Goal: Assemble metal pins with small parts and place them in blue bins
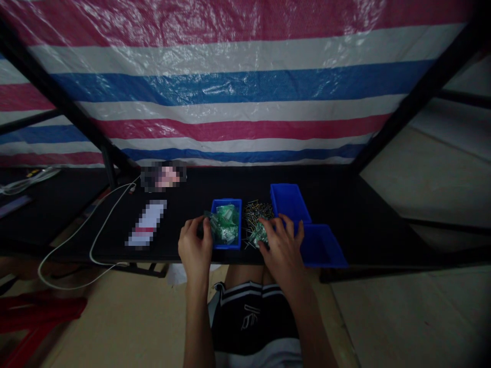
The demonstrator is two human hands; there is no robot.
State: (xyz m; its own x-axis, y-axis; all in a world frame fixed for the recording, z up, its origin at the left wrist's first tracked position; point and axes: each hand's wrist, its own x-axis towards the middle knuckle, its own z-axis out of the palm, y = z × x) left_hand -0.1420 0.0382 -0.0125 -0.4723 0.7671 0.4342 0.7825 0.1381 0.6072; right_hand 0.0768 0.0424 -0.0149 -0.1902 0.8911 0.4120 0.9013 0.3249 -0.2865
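Observation:
My left hand is at the left side of a blue bin. Its thumb and index finger are closed on the edge of a small clear plastic bag at the rim. Inside the bin lie several small clear bags with a green tint. To its right, a loose pile of thin metal screws or nails is spread on the black table. My right hand is over the near part of that pile, thumb and fingers around another small greenish plastic bag. What this bag holds is too small to tell.
Two more blue bins stand right of the pile, the nearer one partly behind my right hand. A blurred white and red item and a white cable lie left. A striped sheet hangs behind the table.

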